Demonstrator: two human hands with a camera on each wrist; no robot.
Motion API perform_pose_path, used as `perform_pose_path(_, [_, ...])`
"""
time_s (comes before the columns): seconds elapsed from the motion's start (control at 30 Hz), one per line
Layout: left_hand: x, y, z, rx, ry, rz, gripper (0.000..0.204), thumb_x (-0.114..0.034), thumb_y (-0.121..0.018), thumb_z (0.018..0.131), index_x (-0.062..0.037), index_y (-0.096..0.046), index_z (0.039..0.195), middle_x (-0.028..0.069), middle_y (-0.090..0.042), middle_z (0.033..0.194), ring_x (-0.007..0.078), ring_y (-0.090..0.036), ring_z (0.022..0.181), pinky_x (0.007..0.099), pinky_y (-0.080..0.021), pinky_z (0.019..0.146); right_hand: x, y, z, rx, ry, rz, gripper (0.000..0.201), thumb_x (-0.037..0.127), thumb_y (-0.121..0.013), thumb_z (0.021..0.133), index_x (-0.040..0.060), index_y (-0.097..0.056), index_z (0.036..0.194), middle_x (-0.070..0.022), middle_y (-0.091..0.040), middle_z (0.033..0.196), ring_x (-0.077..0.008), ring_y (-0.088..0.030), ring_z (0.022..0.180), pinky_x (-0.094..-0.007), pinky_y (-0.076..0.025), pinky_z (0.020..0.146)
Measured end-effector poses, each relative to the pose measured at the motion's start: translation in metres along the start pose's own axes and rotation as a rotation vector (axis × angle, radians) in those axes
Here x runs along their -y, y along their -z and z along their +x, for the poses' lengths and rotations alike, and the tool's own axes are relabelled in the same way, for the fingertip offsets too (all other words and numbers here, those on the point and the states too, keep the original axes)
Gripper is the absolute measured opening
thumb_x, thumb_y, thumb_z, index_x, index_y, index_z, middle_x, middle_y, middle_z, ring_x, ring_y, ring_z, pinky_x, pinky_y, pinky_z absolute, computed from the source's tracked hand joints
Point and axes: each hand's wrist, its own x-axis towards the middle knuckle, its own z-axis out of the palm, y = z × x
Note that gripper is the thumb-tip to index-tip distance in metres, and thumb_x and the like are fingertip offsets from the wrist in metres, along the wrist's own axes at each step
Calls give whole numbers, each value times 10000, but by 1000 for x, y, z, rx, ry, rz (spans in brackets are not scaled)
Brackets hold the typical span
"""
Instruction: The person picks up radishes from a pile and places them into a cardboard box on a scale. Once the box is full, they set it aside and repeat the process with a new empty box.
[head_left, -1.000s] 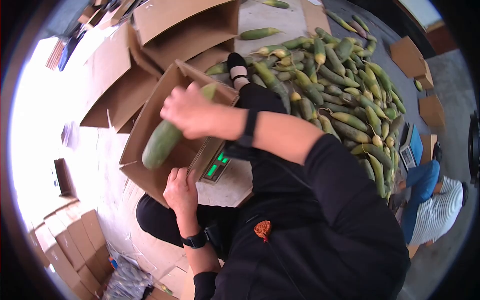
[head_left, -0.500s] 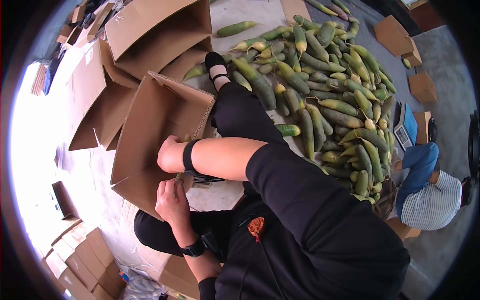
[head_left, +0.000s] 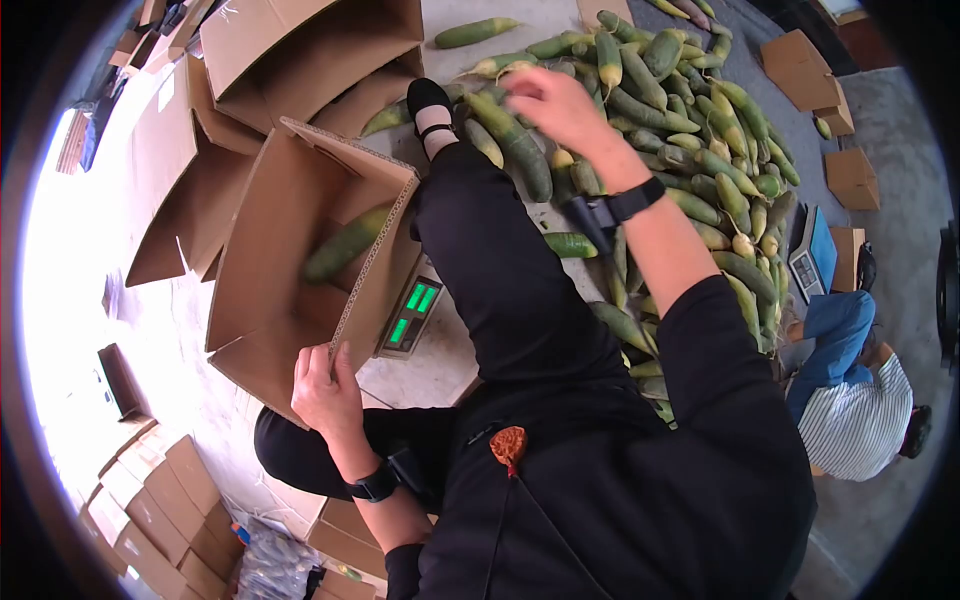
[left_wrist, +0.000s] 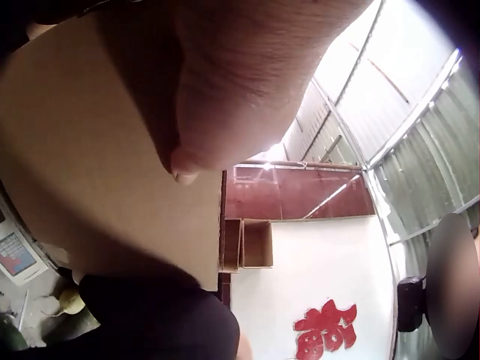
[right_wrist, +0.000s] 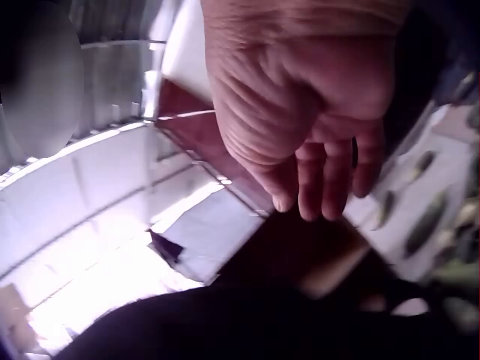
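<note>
An upright-open cardboard box (head_left: 255, 260) stands in front of the person, and a green radish (head_left: 345, 247) lies inside it. My left hand (head_left: 328, 395) grips the box's near corner edge; from the left wrist view, its thumb (left_wrist: 202, 142) lies against the cardboard wall (left_wrist: 112, 172). Over the near end of a heap of green radishes (head_left: 650, 125) is my right hand (head_left: 565, 112), holding nothing. Its fingers (right_wrist: 335, 176) extend loosely in the right wrist view. Under the box's side, a scale (head_left: 408, 318) shows a lit green display.
Larger open boxes (head_left: 310, 60) stand beyond the box. Stacked cartons (head_left: 160, 490) are at lower left. Another person (head_left: 850, 420) crouches at right near a blue-topped scale (head_left: 818, 255). The wearer's bent leg (head_left: 490, 260) lies between box and heap.
My right hand lowered a green radish into the box, let it go, and moved right and away to the heap. My left hand stays on the box edge.
</note>
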Motion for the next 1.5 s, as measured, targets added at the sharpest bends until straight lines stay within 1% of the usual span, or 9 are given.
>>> perform_pose_path(0.1, [-1,0,1,0,12,-5,162,-188,-679,774,-48,-600,792,70,-597,785,274,-598,710,352,-474,591,-137,4,-40,27,-146,-262,256,217,-618,742,45,-644,930,-156,-654,919,-334,-615,874,-402,-488,778])
perform_pose_path(0.23, [-2,-2,1,12,28,24,156,-177,-682,767,-46,-602,794,73,-599,785,275,-600,714,351,-477,597,-260,-7,-115,259,-431,-616,260,208,-636,694,41,-669,891,-189,-647,893,-330,-628,846,-398,-494,739])
perform_pose_path(0.3, [-3,-2,1,12,32,13,143,-164,-680,765,-46,-605,794,77,-601,786,276,-601,714,351,-477,597,-238,-6,-140,248,-737,-426,449,209,-712,680,-7,-623,1063,-197,-659,937,-335,-623,924,-379,-487,823])
perform_pose_path(0.5, [-4,-2,4,-3,26,-21,123,-141,-685,749,-51,-613,790,80,-609,790,278,-604,711,350,-476,600,-263,-37,-165,76,-804,-341,765,271,-772,631,-17,-448,1261,-226,-519,1244,-317,-508,1166,-370,-417,956])
perform_pose_path(0.73, [-6,3,9,-4,39,-15,109,-144,-687,732,-67,-611,751,62,-596,764,258,-602,707,341,-472,593,-242,-57,-149,297,-957,-690,694,283,-792,642,53,-476,1216,-162,-496,1235,-325,-447,1202,-406,-435,950])
perform_pose_path(0.97, [-5,4,8,-13,44,-21,114,-160,-693,730,-78,-614,736,43,-586,740,234,-595,698,337,-465,578,-223,-75,-177,288,-1001,-531,635,247,-798,645,114,-449,1160,-121,-550,1149,-320,-515,1129,-456,-479,899])
perform_pose_path(1.23, [-1,5,6,-32,33,-7,158,-202,-698,743,-81,-599,723,43,-569,721,234,-588,696,342,-469,576,-185,-51,-208,24,-565,-370,559,138,-798,604,47,-470,1048,-199,-609,986,-376,-583,960,-429,-472,789])
perform_pose_path(1.4, [-1,7,5,-33,25,-16,174,-214,-694,746,-79,-588,720,44,-561,721,233,-590,706,344,-475,586,-157,-9,-182,-270,-357,-95,496,85,-788,655,39,-459,1023,-65,-559,887,-190,-516,807,-335,-441,774])
perform_pose_path(1.5, [0,7,3,-31,29,-19,176,-218,-689,752,-80,-584,718,45,-558,724,233,-593,716,345,-477,592,-108,19,-147,-422,-182,-177,541,109,-798,655,24,-470,1077,-143,-553,973,-264,-541,904,-354,-441,803])
